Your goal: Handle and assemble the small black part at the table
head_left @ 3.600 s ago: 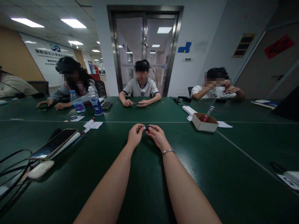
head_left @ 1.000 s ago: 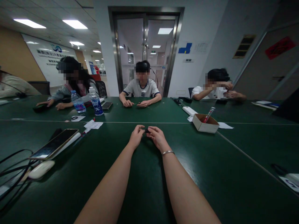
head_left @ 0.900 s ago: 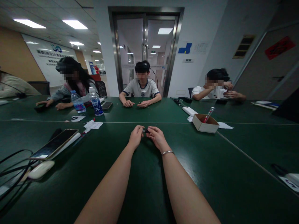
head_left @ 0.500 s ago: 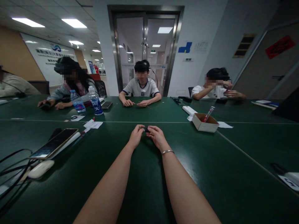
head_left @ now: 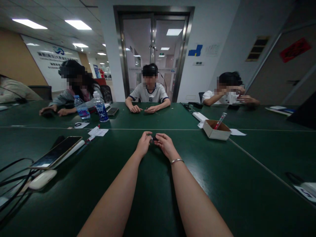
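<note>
Just above the dark green table [head_left: 158,204], a small black object [head_left: 154,138] with a shiny, silvery left end is held between my two hands. It is too small to tell its kind. My left hand [head_left: 143,144] is closed, its fingertips pinching the silvery end. On the other side, my right hand [head_left: 166,144] grips the black part between thumb and fingers. My fingertips cover some of the object. A metal bracelet [head_left: 177,161] circles my right wrist.
A cardboard box [head_left: 216,130] with a tube in it stands to the right. Two bottles [head_left: 101,109], paper slips [head_left: 98,132], a phone [head_left: 58,151], a white mouse-like object [head_left: 43,179] and black cables lie to the left. Several people sit across the table.
The silvery end of the small object shows a little more between my fingers. Both hands stay in nearly the same place.
</note>
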`<state>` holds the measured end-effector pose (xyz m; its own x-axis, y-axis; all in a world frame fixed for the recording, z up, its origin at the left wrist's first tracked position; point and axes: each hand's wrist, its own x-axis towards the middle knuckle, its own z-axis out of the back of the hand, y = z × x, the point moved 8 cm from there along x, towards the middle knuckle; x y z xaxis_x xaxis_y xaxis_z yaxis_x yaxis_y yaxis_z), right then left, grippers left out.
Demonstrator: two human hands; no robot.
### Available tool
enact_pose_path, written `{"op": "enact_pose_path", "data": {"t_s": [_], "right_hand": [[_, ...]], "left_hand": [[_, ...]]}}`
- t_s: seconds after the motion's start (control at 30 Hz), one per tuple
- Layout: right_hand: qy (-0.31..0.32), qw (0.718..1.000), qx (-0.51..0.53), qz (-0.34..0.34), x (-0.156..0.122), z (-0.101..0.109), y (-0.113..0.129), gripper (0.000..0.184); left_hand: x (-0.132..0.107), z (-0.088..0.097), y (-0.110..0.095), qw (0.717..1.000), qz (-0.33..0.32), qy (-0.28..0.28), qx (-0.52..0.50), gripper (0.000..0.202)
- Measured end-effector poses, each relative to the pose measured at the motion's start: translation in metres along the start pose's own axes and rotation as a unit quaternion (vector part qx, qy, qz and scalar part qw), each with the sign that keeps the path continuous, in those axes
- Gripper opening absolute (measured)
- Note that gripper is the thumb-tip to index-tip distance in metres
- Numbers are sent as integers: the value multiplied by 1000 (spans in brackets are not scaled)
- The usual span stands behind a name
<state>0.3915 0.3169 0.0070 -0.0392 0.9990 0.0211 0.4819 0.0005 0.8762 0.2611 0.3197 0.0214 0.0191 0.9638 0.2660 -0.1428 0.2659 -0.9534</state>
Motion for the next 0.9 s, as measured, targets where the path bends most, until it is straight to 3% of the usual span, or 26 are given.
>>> {"op": "enact_pose_path", "data": {"t_s": [0.2,0.33,0.6,0.77,0.9], "right_hand": [[1,1000,0,-1,0,0,0,36],[24,1000,-12,-3,-1,-5,1,36],[55,998,-29,-5,-6,-11,4,31],[66,998,-22,-6,-7,-15,4,31],[61,995,-77,-20,-4,-14,-3,30]], "left_hand": [[0,2,-2,1000,-30,-7,3,27],[-1,-2,-1,1000,-16,16,-6,24],[-1,0,-3,1000,-13,7,-20,22],[-4,3,-9,997,-50,-10,56,22],[-8,10,-16,987,-51,-48,143,22]]}}
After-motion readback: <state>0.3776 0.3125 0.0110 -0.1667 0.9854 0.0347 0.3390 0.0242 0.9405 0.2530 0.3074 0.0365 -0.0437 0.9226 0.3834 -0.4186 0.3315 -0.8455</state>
